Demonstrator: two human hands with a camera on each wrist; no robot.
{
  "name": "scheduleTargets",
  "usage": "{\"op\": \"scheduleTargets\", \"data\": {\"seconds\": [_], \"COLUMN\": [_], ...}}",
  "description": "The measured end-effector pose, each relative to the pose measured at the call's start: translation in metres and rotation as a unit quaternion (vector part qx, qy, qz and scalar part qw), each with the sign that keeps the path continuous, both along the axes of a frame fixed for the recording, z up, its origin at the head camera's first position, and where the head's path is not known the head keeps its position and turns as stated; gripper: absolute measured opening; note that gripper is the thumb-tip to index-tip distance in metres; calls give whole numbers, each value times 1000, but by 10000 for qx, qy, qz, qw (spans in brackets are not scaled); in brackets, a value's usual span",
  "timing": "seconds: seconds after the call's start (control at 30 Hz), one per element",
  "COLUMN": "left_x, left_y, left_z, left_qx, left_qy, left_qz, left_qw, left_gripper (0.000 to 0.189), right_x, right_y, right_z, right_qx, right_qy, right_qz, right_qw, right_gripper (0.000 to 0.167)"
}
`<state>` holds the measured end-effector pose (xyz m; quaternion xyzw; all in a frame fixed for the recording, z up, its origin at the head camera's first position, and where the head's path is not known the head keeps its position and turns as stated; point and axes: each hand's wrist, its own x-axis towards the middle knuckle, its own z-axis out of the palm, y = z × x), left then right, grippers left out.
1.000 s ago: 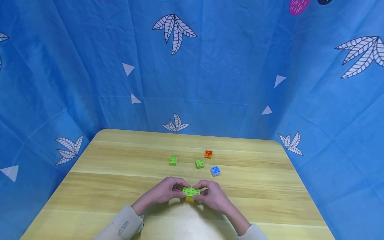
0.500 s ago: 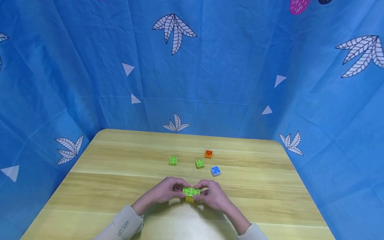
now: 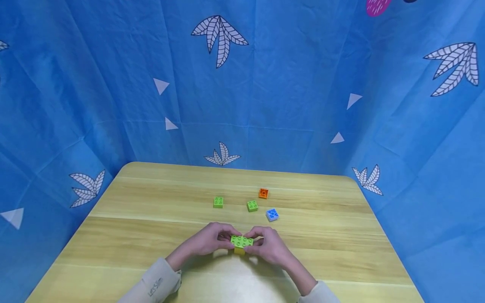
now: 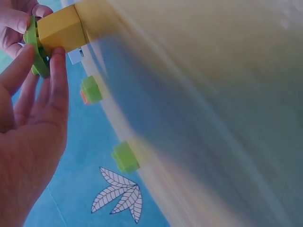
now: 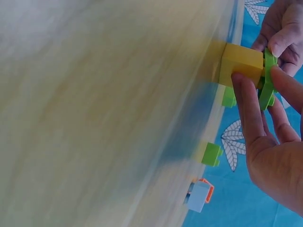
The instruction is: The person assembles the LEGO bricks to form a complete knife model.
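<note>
Head view: one green plate (image 3: 241, 241), above yellow block (image 3: 239, 251) on the bench (image 3: 113, 240), midway between two hands; long axis running hand to hand. Left hand (image 3: 212, 240): grip pinching plate's left end. Right hand (image 3: 268, 247): grip pinching right end. Neither nearer. Full seating: cannot tell.

Plastic bricks (image 4: 60, 29), glossy wood-grain tabletop (image 3: 151, 229), cloth backdrop (image 3: 288, 84)
</note>
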<state>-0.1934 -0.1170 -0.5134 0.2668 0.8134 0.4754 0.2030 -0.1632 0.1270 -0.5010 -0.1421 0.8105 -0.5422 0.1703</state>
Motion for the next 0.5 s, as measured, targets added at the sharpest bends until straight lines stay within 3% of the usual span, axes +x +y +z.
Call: {"op": "scheduleTargets", "data": {"seconds": [0.37,0.5], "left_x": [1,3], "left_y": [3,3], "left_z": [4,4], "left_qx": [119,56], "left_qy": [-97,19], "left_qz": [22,79], "left_qw": [9999,10000], "left_gripper": [30,29], "right_x": [-2,-3], "right_y": [2,2], "right_z": [0,-1], "right_qx": [311,471], "right_qy": [222,371], "right_qz": [46,64], "right_qw": [9993,9982], "right_gripper": [27,28]}}
